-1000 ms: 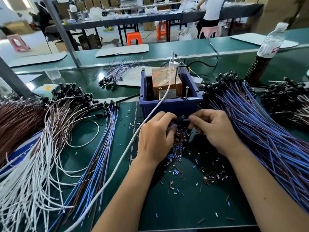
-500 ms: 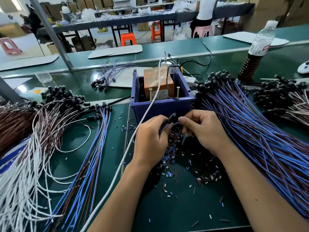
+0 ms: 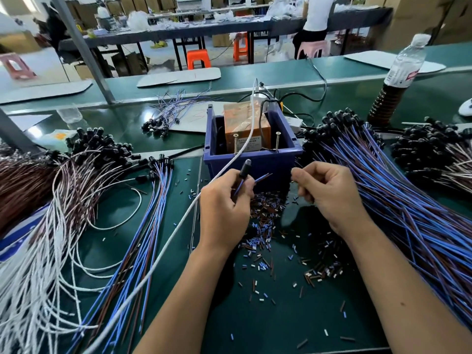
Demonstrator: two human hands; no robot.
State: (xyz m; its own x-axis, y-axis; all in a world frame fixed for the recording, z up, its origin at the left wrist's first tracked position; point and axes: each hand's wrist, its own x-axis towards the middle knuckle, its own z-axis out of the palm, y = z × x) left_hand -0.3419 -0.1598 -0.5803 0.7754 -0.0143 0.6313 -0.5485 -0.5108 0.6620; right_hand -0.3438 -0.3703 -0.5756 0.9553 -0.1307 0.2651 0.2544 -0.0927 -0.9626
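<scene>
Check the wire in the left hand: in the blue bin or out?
Out: the left hand grips the wire in front of the bin, black cap up.

Mat [image 3: 281, 328] dark green; bin [image 3: 255, 162] deep blue; block [image 3: 245, 123] inside orange-brown; held lead [image 3: 244, 169] blue and brown, black-capped; right bundle [image 3: 408, 221] blue and brown; left wires [image 3: 33, 290] white; far stool [image 3: 198, 57] bright orange.

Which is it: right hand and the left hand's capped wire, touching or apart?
Apart. The head view shows the blue box between the right hand and the tips of the capped wire that the left hand grips.
</scene>
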